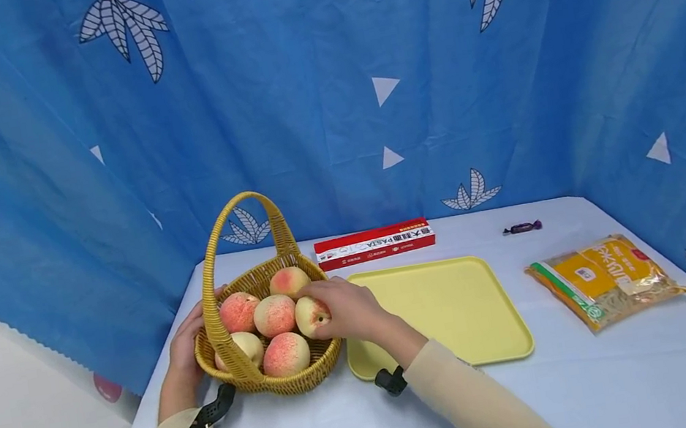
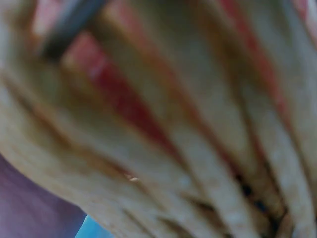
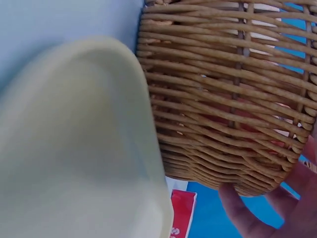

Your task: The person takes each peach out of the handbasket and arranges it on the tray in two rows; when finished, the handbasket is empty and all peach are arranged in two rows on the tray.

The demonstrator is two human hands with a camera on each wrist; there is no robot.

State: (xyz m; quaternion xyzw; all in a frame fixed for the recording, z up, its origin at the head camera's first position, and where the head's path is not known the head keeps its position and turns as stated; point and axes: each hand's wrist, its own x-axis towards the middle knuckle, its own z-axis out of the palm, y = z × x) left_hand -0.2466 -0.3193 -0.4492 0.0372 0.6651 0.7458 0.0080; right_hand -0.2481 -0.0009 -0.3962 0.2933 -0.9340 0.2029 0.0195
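Observation:
A woven basket (image 1: 301,379) with a tall arched handle stands on the left of the table and holds several pink and cream peaches (image 1: 287,354). My left hand (image 1: 185,348) holds the basket's left side, its fingertips partly hidden behind the handle. At the basket's right side, my right hand (image 1: 347,308) grips a pale peach (image 1: 310,315) from above, fingers round it. Blurred basket weave (image 2: 198,124) fills the left wrist view, with red peach skin showing through the gaps. The right wrist view shows the basket's outer wall (image 3: 223,99) and some fingers (image 3: 242,213) at lower right.
Right beside the basket lies a yellow tray (image 1: 450,309). Behind it is a red pasta box (image 1: 375,244). A small purple-wrapped candy (image 1: 522,227) lies at the back right, and an orange food bag (image 1: 609,280) near the right edge. A blue curtain (image 1: 326,98) hangs behind the table.

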